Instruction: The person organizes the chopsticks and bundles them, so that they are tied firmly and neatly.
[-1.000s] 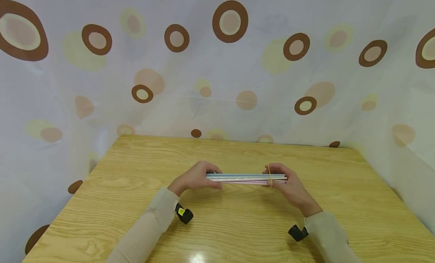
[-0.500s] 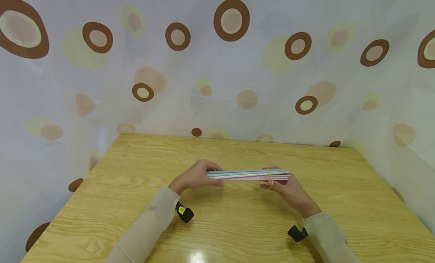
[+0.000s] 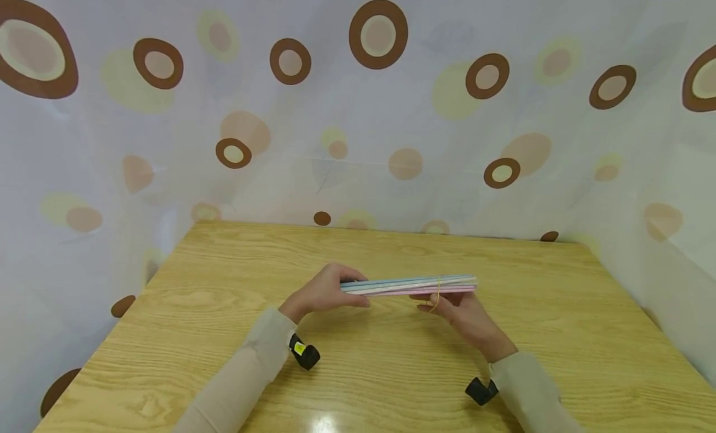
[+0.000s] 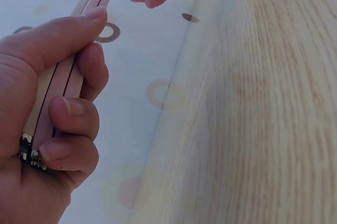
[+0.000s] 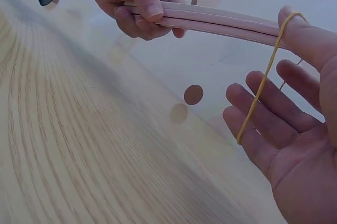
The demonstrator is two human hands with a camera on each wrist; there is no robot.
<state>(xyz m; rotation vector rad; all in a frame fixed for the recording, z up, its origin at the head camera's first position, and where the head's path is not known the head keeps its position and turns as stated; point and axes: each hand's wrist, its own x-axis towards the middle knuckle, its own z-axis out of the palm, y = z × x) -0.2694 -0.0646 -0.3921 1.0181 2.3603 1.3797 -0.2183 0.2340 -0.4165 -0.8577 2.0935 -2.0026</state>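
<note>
A bundle of thin pastel sticks (image 3: 403,286), blue, white and pink, is held level above the table. My left hand (image 3: 323,289) grips its left end; in the left wrist view, the fingers (image 4: 76,114) curl around the sticks, near small shiny dark bits at their ends. On the right, a yellow rubber band (image 5: 261,84) is stretched between the thumb and outer fingers of my right hand (image 5: 289,124). Those fingers are spread and fairly straight, below the bundle. In the head view the band crosses in front of the bundle near its right end.
The wooden table (image 3: 358,371) extends beneath both hands. A white curtain (image 3: 358,110) with brown and yellow circles hangs behind it and along both sides. Black wrist cameras (image 3: 304,352) sit at the cuffs.
My right hand has moved slightly left and down, with its fingers coming off the bundle's right end. The rubber band has shifted left, and that end tilts up a little. The left hand stays put.
</note>
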